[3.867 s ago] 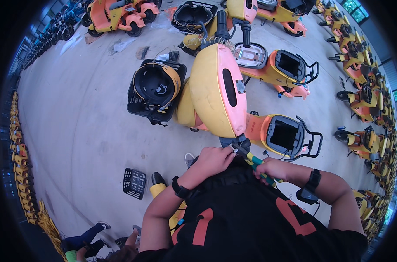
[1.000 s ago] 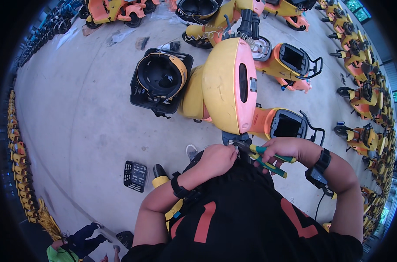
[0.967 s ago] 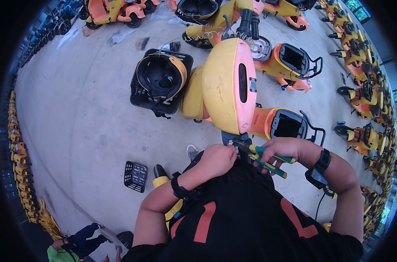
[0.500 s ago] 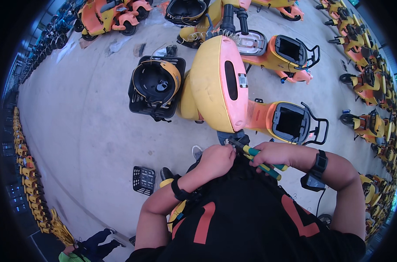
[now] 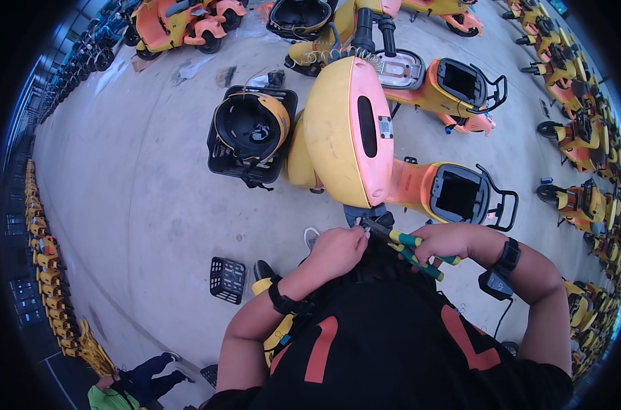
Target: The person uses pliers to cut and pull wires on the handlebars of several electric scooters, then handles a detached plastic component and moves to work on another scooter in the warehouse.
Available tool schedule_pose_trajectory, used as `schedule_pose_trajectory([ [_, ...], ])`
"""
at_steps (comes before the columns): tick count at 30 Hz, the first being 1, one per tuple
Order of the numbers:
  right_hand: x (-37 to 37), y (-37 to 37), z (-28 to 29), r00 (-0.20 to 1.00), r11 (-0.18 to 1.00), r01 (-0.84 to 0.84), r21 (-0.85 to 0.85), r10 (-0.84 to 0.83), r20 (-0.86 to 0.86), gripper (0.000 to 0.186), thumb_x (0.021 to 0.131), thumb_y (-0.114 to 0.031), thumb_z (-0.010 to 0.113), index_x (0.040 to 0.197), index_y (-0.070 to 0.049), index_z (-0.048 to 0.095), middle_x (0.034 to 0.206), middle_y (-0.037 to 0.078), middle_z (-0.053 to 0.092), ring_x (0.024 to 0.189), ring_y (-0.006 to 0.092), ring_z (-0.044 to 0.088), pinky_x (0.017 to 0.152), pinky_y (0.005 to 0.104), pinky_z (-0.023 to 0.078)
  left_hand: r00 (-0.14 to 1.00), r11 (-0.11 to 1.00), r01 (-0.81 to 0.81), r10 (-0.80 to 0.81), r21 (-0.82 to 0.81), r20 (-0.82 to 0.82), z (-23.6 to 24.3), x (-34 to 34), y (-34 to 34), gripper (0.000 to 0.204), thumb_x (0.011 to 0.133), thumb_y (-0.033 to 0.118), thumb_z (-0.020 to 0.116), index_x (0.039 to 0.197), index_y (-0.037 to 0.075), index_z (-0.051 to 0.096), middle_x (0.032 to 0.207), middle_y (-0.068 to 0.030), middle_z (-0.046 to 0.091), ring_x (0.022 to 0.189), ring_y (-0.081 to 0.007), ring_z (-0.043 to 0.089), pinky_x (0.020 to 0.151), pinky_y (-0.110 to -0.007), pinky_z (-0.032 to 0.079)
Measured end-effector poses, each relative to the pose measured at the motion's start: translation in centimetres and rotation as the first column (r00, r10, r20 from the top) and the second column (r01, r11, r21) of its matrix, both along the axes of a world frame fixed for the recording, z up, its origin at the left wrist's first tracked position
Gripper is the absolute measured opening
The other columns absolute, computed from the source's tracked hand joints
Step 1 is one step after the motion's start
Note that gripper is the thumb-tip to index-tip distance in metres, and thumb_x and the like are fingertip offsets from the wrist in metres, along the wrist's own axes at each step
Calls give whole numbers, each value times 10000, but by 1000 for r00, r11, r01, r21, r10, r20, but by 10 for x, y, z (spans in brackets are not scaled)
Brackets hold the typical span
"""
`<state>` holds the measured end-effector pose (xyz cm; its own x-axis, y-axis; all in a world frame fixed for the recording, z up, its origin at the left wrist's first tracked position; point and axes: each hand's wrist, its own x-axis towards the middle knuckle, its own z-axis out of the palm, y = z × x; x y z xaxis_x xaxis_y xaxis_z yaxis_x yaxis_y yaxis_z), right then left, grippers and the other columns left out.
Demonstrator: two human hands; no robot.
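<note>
My right hand (image 5: 450, 240) is closed around the green-and-yellow handles of a pair of pliers (image 5: 405, 238), with the handles spread apart. The jaws point left, to a small metallic piece at the fingertips of my left hand (image 5: 341, 249). Those fingers are pinched together; what they hold is too small to name. Both hands work close to my body, just below a dark grey part (image 5: 363, 214) at the near end of a scooter's yellow-and-pink front panel (image 5: 331, 130). The pliers' tip partly overlaps that dark part.
A black basket (image 5: 218, 164) on the scooter's front holds a yellow-and-black helmet (image 5: 273, 119). Another black basket (image 5: 227, 280) lies on the floor at left. A second scooter (image 5: 426, 85) stands beyond. Rows of scooters line both sides; another person (image 5: 143, 383) is at lower left.
My right hand has moved slightly right with the pliers' handles. My left hand stays pinched near the jaws. The whole view has shifted a little.
</note>
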<state>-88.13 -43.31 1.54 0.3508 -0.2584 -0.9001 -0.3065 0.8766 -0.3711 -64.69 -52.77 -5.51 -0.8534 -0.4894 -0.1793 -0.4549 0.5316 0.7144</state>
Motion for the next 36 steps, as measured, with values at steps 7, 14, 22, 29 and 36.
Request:
schedule_pose_trajectory([
  [7,-14,15,3,966,973,225,58,-231,118,551,736,-30,595,1273,52,503,1235,125,609,1051,275,678,850,375,575,1000,999,-14,15,41,-13,-3,2,0,262,941,250,542,807,30,593,685,-208,609,678,-426,605,630,-523,474],
  [14,3,42,-19,966,939,250,-238,-225,127,525,730,-18,580,1252,32,553,1052,99,650,979,193,668,902,329,531,994,964,-102,110,244,-18,-4,3,-1,334,977,280,524,808,-2,576,704,-226,598,671,-421,593,622,-480,467],
  [22,52,80,-38,936,764,200,-614,-335,-111,530,781,-67,614,1301,-25,523,1024,105,617,916,180,623,865,312,486,999,942,-29,38,334,-23,-7,6,-6,333,996,284,502,823,3,547,666,-210,572,643,-415,575,606,-465,457],
  [29,80,80,-34,857,737,431,-520,-515,-19,673,796,22,577,1446,-51,419,1142,74,641,1037,154,583,937,299,452,983,983,185,-185,-7,-8,-8,5,-14,314,996,275,499,821,18,547,658,-210,575,646,-420,584,603,-510,448],
  [36,113,89,-39,732,586,562,-584,-681,22,665,784,45,532,1435,-34,417,1120,86,641,1028,146,587,925,295,461,986,903,155,-166,402,-6,-15,3,-29,359,999,307,496,830,-1,571,719,-233,599,706,-432,597,628,-475,466],
])
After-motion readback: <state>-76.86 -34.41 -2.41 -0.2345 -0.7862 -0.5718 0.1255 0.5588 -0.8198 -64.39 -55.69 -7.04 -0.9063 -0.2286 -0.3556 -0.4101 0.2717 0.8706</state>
